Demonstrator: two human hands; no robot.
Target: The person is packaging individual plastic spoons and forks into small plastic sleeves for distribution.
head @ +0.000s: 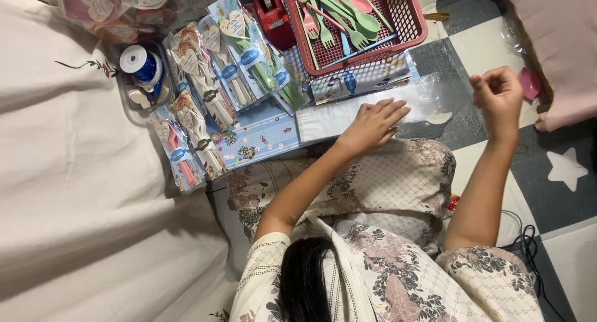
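Head view. My left hand lay flat, fingers spread, palm down on a clear plastic sleeve at approx. centre frame. My right hand, at 3 o'clock from the left, was raised off the floor w/ fingers curled shut; whether it pinched anything, cannot tell. Red basket of pastel plastic forks and spoons sat at 12 o'clock from the sleeve. Packed cutlery sets were fanned out at 10 o'clock. Blue ribbon spool was further out at 9–10 o'clock.
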